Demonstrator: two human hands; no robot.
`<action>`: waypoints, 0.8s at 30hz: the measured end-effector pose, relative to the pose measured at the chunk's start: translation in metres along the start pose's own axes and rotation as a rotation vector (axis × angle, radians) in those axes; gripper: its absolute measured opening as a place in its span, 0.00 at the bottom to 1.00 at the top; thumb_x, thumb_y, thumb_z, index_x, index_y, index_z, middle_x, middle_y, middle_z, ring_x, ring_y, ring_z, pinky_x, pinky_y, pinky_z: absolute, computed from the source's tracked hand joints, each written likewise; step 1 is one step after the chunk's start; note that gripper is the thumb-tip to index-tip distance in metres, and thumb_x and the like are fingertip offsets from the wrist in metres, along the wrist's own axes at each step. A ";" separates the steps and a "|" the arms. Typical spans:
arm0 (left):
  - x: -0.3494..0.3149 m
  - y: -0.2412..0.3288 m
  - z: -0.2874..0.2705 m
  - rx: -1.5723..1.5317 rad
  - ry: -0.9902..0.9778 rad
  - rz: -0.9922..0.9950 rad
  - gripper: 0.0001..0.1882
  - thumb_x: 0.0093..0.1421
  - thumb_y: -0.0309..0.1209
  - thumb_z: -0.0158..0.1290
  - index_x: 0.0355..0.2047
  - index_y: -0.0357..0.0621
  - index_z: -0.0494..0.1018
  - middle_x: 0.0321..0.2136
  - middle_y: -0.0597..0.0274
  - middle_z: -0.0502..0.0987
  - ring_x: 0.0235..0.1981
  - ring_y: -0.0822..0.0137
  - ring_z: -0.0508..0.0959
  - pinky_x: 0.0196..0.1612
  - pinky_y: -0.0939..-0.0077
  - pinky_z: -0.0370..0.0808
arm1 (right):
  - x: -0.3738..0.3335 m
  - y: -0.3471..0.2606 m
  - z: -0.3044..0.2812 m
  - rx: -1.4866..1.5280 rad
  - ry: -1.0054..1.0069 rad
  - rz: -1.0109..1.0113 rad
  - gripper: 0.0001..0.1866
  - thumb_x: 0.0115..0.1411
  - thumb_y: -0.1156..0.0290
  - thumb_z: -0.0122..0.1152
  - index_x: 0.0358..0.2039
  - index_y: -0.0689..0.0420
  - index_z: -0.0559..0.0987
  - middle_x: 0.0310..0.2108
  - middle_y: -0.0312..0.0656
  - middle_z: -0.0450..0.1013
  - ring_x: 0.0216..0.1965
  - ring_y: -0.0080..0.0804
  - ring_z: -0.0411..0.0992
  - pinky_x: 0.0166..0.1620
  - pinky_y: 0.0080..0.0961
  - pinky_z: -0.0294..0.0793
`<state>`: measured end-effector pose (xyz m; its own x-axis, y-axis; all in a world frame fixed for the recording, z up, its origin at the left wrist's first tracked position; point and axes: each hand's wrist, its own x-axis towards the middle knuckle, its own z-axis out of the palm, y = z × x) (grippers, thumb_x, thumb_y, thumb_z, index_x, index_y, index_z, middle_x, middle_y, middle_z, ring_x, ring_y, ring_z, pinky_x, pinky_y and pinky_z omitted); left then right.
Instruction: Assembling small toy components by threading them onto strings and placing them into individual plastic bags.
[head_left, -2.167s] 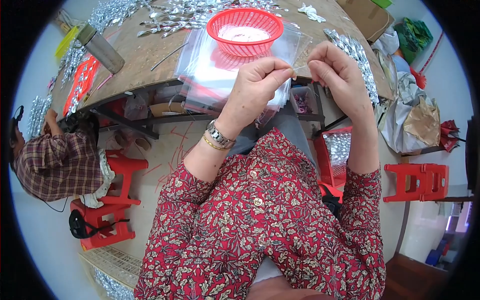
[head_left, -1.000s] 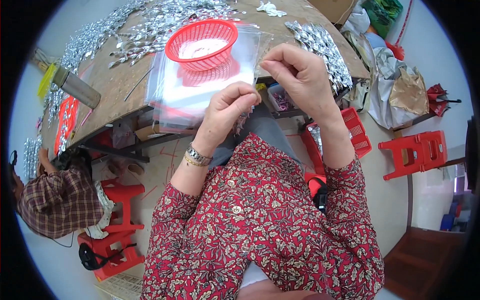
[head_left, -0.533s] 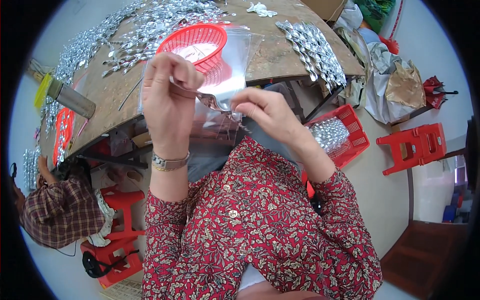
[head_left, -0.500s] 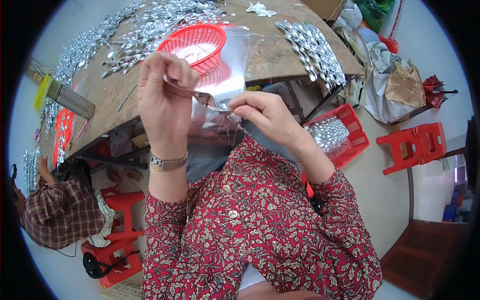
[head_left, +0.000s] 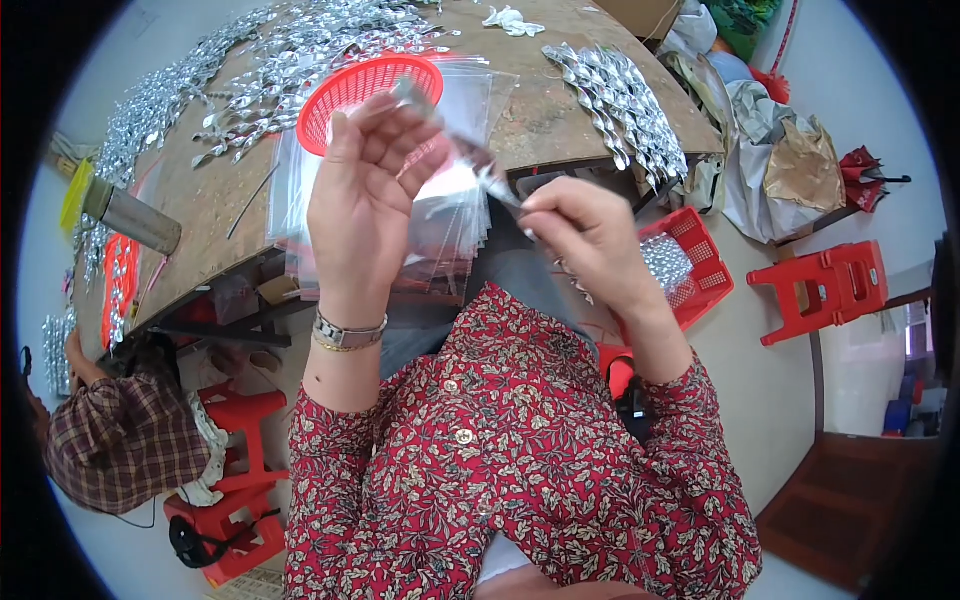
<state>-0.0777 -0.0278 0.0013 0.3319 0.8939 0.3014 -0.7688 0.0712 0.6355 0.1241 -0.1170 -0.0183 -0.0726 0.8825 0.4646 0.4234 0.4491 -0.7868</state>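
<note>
A shiny silver twisted strip [head_left: 478, 160], blurred by motion, slants between my hands above the table edge. My right hand [head_left: 595, 238] pinches its lower end between thumb and fingers. My left hand [head_left: 362, 205] is raised, palm showing, with fingers loosely bent and thumb apart; the strip's upper end passes just beyond its fingertips. Behind my left hand lies a stack of clear plastic sleeves [head_left: 452, 232] overhanging the table edge. A red plastic basket [head_left: 318, 105] stands on them, partly hidden by my left fingers.
Silver twisted strips [head_left: 320, 55] spread over the wooden table [head_left: 215, 215], with another bundle [head_left: 625, 100] at its right corner. A metal flask [head_left: 140, 215] stands left. A red crate [head_left: 715, 265] of silver pieces and a red stool [head_left: 820, 290] are right. A person in plaid [head_left: 130, 440] sits left.
My left hand has turned palm-up and loosened from the strip, its fingers opening. My right hand has moved right and slightly down, still pinching the strip.
</note>
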 end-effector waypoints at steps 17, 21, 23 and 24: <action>-0.016 -0.057 -0.028 0.606 -0.133 -0.515 0.12 0.65 0.31 0.47 0.42 0.36 0.74 0.30 0.64 0.78 0.31 0.76 0.77 0.36 0.84 0.74 | 0.067 0.104 -0.193 -0.586 0.360 0.353 0.11 0.58 0.66 0.57 0.29 0.63 0.77 0.21 0.32 0.70 0.25 0.16 0.66 0.30 0.17 0.64; -0.018 -0.061 -0.030 0.636 -0.193 -0.566 0.12 0.65 0.32 0.47 0.42 0.36 0.73 0.31 0.64 0.77 0.33 0.76 0.77 0.38 0.82 0.75 | 0.086 0.134 -0.208 -0.778 0.328 0.363 0.15 0.55 0.61 0.56 0.31 0.62 0.77 0.22 0.38 0.73 0.25 0.23 0.70 0.32 0.23 0.67; -0.017 -0.064 -0.029 0.637 -0.204 -0.587 0.12 0.65 0.32 0.47 0.42 0.37 0.73 0.31 0.64 0.77 0.33 0.76 0.77 0.38 0.83 0.75 | 0.094 0.152 -0.212 -0.856 0.293 0.344 0.14 0.54 0.61 0.56 0.30 0.61 0.78 0.22 0.41 0.73 0.25 0.28 0.71 0.33 0.26 0.69; -0.018 -0.066 -0.031 0.649 -0.215 -0.598 0.12 0.65 0.32 0.47 0.42 0.37 0.73 0.31 0.64 0.77 0.33 0.76 0.77 0.39 0.83 0.75 | 0.099 0.160 -0.212 -0.856 0.291 0.344 0.14 0.54 0.61 0.56 0.30 0.61 0.78 0.22 0.41 0.73 0.25 0.28 0.71 0.33 0.26 0.69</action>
<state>-0.0496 -0.0345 -0.0682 0.7217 0.6812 -0.1229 0.0020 0.1755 0.9845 0.3759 0.0125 -0.0120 0.3560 0.8257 0.4377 0.9028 -0.1828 -0.3894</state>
